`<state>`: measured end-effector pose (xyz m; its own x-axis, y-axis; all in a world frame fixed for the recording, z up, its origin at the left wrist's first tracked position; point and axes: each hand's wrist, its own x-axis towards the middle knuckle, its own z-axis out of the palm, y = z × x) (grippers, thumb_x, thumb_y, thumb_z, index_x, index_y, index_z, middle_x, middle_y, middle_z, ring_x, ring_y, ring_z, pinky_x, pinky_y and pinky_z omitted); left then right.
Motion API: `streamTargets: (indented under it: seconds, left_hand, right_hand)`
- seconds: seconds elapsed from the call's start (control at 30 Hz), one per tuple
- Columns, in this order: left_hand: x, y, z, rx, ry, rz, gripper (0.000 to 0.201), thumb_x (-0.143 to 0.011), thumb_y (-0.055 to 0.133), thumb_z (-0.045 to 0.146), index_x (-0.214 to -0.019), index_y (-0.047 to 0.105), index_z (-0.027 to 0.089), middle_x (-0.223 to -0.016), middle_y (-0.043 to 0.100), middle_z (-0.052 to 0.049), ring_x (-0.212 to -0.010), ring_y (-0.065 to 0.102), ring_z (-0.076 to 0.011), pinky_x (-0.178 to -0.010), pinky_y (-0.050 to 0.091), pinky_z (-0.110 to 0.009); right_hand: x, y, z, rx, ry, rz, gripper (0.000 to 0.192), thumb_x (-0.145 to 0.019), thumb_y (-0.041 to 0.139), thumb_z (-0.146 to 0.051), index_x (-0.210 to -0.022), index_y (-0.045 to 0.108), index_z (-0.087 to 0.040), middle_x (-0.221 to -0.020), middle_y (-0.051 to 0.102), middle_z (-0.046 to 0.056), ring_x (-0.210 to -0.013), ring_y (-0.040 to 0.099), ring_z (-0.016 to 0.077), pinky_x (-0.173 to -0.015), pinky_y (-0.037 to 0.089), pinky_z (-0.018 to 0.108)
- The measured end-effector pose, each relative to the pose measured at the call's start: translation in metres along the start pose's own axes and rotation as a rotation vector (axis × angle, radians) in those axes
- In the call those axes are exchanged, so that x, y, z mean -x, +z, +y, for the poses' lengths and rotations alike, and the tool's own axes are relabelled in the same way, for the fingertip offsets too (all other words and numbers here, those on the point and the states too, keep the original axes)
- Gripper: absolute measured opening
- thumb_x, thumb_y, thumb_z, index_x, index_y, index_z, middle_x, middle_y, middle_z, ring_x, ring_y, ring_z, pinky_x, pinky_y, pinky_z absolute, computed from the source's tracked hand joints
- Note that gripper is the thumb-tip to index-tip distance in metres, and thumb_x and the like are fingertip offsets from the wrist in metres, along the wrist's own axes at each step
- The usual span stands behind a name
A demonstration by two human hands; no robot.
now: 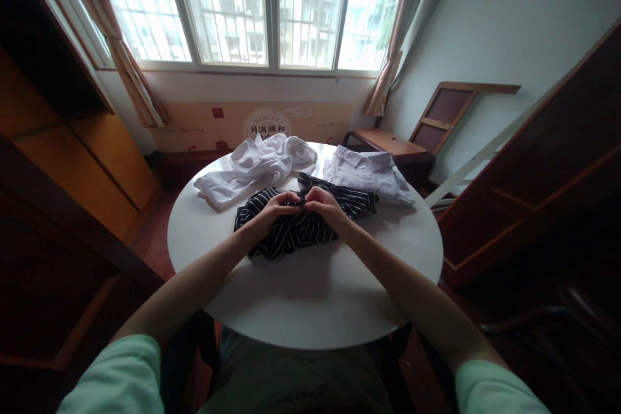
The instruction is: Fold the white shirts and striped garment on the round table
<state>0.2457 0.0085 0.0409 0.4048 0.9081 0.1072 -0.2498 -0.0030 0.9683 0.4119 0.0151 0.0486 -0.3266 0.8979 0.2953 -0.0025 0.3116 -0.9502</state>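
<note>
A black shirt with thin white stripes (295, 233) lies crumpled in the middle of a round white table (310, 297). My left hand (274, 207) and my right hand (325, 204) meet on top of it, fingers pinched on the fabric at the same spot near its far edge. Behind it to the left lies a rumpled white garment (252, 168). To the right rests a neatly folded pale shirt (369, 174) with its collar up.
A wide window (252, 6) with curtains fills the far wall. A dark wooden cabinet (53, 162) stands on the left, a dark wooden panel (543, 168) on the right, and a small wooden desk (388, 142) sits behind the table.
</note>
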Motion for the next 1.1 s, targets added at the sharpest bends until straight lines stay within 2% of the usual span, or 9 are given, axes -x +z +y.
streamTargets:
  seconds: [0.27, 0.4, 0.5, 0.6, 0.7, 0.87, 0.93, 1.03, 1.1]
  left_hand:
    - [-0.006, -0.001, 0.001, -0.122, 0.071, 0.052, 0.022, -0.060, 0.071, 0.023, -0.078, 0.060, 0.017, -0.080, 0.060, 0.002, -0.076, 0.055, -0.0113, -0.076, 0.042, -0.026]
    - [-0.005, -0.003, 0.007, -0.345, 0.188, 0.093, 0.032, -0.059, 0.072, 0.025, -0.088, 0.060, 0.019, -0.092, 0.061, -0.002, -0.091, 0.054, -0.0167, -0.085, 0.040, -0.030]
    - [-0.003, -0.007, 0.013, -0.461, 0.245, 0.005, 0.050, -0.054, 0.074, 0.022, -0.102, 0.059, 0.023, -0.106, 0.059, -0.005, -0.102, 0.051, -0.0205, -0.092, 0.038, -0.032]
    - [-0.007, -0.015, 0.013, -0.515, 0.218, -0.016, 0.054, -0.053, 0.073, 0.020, -0.105, 0.058, 0.021, -0.102, 0.061, -0.005, -0.097, 0.054, -0.0208, -0.090, 0.039, -0.033]
    - [-0.016, -0.025, 0.011, -0.526, 0.171, 0.142, 0.042, -0.054, 0.070, 0.021, -0.094, 0.059, 0.017, -0.087, 0.062, -0.002, -0.086, 0.056, -0.0184, -0.082, 0.042, -0.031]
    - [-0.023, -0.038, 0.014, -0.341, 0.162, 0.395, 0.037, -0.058, 0.068, 0.025, -0.092, 0.056, 0.016, -0.081, 0.062, 0.000, -0.077, 0.058, -0.0152, -0.072, 0.046, -0.027]
    - [-0.021, -0.041, 0.018, -0.230, 0.177, 0.453, 0.040, -0.060, 0.068, 0.027, -0.097, 0.055, 0.018, -0.080, 0.062, 0.001, -0.073, 0.058, -0.0139, -0.068, 0.046, -0.025]
    - [-0.016, -0.046, 0.026, -0.111, 0.153, 0.469, 0.040, -0.060, 0.068, 0.026, -0.098, 0.056, 0.018, -0.077, 0.063, 0.001, -0.068, 0.059, -0.0134, -0.063, 0.047, -0.025]
    - [-0.012, -0.048, 0.031, -0.069, 0.100, 0.435, 0.039, -0.061, 0.069, 0.027, -0.097, 0.058, 0.017, -0.075, 0.064, -0.001, -0.065, 0.059, -0.0145, -0.061, 0.047, -0.026]
  right_hand:
    - [-0.002, -0.004, 0.002, -0.039, 0.027, 0.059, 0.017, -0.059, 0.058, -0.030, -0.066, 0.046, -0.020, -0.058, 0.049, -0.005, -0.053, 0.046, 0.0098, -0.054, 0.039, 0.025]
    - [-0.002, -0.008, 0.000, 0.098, -0.055, 0.264, 0.018, -0.062, 0.057, -0.031, -0.066, 0.044, -0.020, -0.056, 0.046, -0.005, -0.051, 0.045, 0.0094, -0.053, 0.038, 0.026]
    - [-0.002, -0.011, -0.002, 0.175, -0.087, 0.457, 0.016, -0.065, 0.056, -0.031, -0.069, 0.044, -0.020, -0.058, 0.046, -0.005, -0.050, 0.045, 0.0090, -0.051, 0.038, 0.025]
    - [-0.002, -0.014, -0.003, 0.206, -0.090, 0.546, 0.016, -0.068, 0.057, -0.030, -0.072, 0.044, -0.020, -0.061, 0.048, -0.004, -0.051, 0.046, 0.0094, -0.051, 0.038, 0.025]
    - [-0.001, -0.014, -0.004, 0.272, -0.107, 0.487, 0.017, -0.071, 0.057, -0.032, -0.073, 0.045, -0.021, -0.063, 0.050, -0.003, -0.054, 0.049, 0.0110, -0.053, 0.040, 0.027]
    - [0.005, -0.010, -0.004, 0.544, -0.270, 0.142, 0.040, -0.062, 0.070, -0.034, -0.093, 0.049, -0.021, -0.088, 0.058, 0.004, -0.075, 0.054, 0.0169, -0.069, 0.045, 0.033]
    - [0.005, -0.011, -0.001, 0.658, -0.325, 0.076, 0.048, -0.058, 0.073, -0.029, -0.099, 0.049, -0.021, -0.097, 0.057, 0.007, -0.088, 0.054, 0.0213, -0.079, 0.043, 0.037]
    - [0.002, -0.017, 0.002, 0.754, -0.325, 0.107, 0.026, -0.066, 0.063, -0.021, -0.089, 0.052, -0.020, -0.096, 0.057, 0.008, -0.094, 0.051, 0.0236, -0.085, 0.039, 0.038]
    - [0.000, -0.021, 0.001, 0.742, -0.265, 0.183, 0.007, -0.072, 0.052, -0.018, -0.079, 0.051, -0.020, -0.085, 0.057, 0.005, -0.084, 0.053, 0.0209, -0.079, 0.040, 0.035]
